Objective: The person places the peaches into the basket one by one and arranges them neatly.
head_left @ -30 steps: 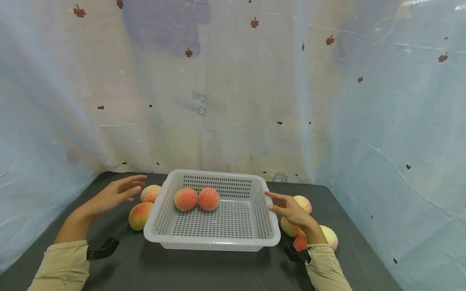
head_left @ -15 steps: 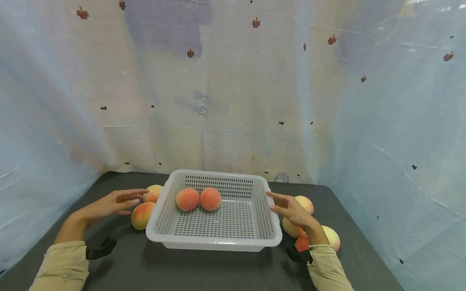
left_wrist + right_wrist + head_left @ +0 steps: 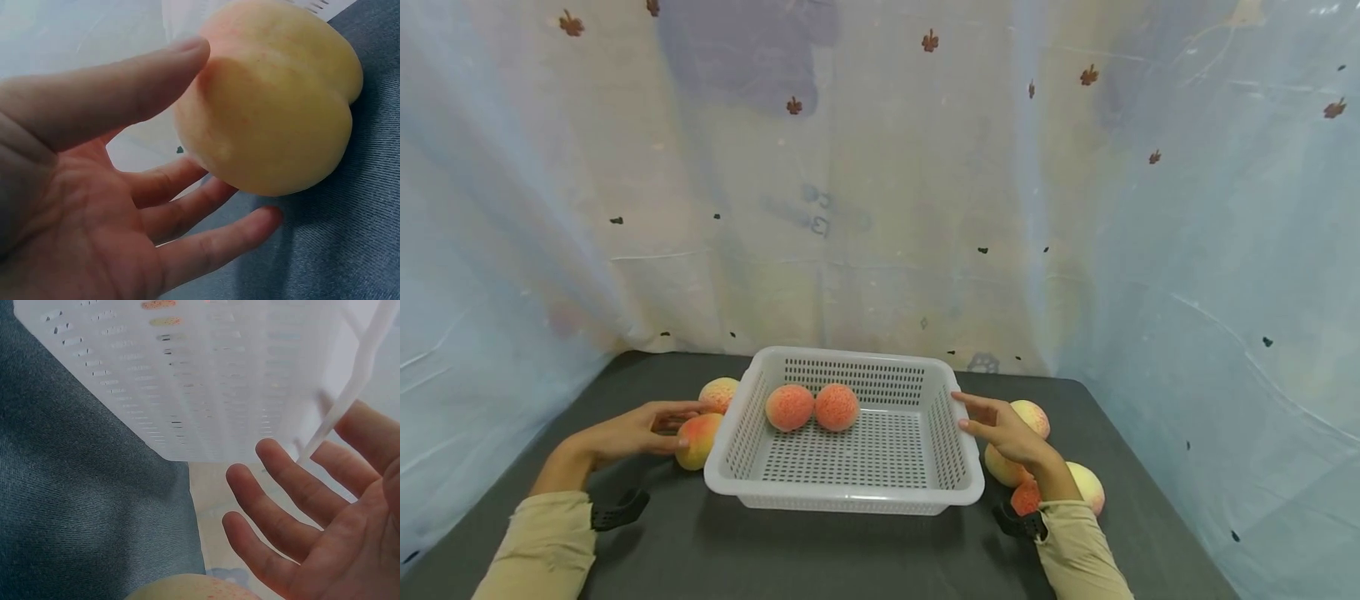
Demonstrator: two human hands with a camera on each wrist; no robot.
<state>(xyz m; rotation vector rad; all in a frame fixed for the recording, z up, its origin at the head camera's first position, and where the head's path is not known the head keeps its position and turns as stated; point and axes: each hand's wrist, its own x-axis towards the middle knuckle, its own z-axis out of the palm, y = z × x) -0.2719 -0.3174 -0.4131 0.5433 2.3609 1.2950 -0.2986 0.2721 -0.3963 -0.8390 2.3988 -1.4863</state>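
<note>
My left hand (image 3: 640, 433) is at a yellow-and-red peach (image 3: 700, 440) left of the white plastic basket (image 3: 842, 496). In the left wrist view the thumb overlaps the peach's edge, and the fairly straight fingers (image 3: 212, 250) reach beneath and behind it. Another speckled peach (image 3: 718, 392) lies just beyond that hand. My right hand (image 3: 1003, 429) rests with thumb and forefinger at the basket's right rim. Its other fingers spread loosely outside the perforated wall (image 3: 187, 394). Two orange-red peaches, a left one (image 3: 789, 407) and a right one (image 3: 837, 407), sit inside the basket.
Several more fruits lie beside and under the right forearm, among them a pale peach (image 3: 1032, 417), a red one (image 3: 1026, 497) and a yellowish one (image 3: 1086, 487). The dark tabletop (image 3: 820, 558) ends at a hanging plastic sheet (image 3: 880, 208) behind and at both sides.
My left hand has come down and to the right, from above the table to the yellow-and-red peach. The right hand stays at the basket rim. The whole view has shifted slightly.
</note>
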